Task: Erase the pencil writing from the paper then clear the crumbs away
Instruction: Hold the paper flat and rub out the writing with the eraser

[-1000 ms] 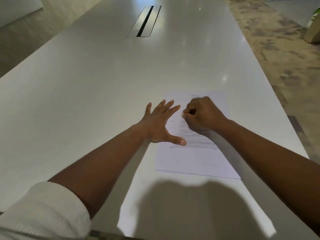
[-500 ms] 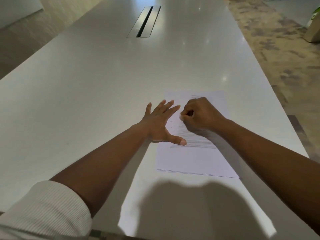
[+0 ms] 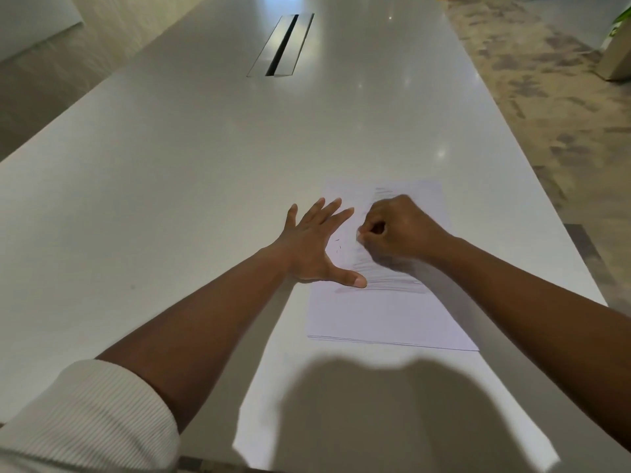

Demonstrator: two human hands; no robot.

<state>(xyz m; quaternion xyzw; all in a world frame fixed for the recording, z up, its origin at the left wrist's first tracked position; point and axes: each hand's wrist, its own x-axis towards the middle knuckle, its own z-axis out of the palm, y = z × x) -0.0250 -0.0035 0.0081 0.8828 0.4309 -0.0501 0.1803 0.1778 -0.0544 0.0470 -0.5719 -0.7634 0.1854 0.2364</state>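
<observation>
A white sheet of paper [image 3: 386,319] lies on the white table [image 3: 170,182], with grey pencil strokes [image 3: 389,283] across its middle. My left hand [image 3: 312,247] lies flat with spread fingers on the paper's left edge, thumb on the sheet. My right hand [image 3: 397,230] is curled into a fist on the paper's upper part, its fingertips pinching a small white eraser [image 3: 358,236] that is almost wholly hidden. A few dark crumbs [image 3: 338,245] lie between the two hands.
A cable slot [image 3: 281,46] with metal flaps is set into the table far ahead. The table's right edge runs close beside the paper, with patterned carpet [image 3: 563,114] beyond it. My shadow falls on the near table edge.
My right hand has shifted slightly left and back over the strokes in a small rubbing motion. My left hand and the paper have stayed where they were.
</observation>
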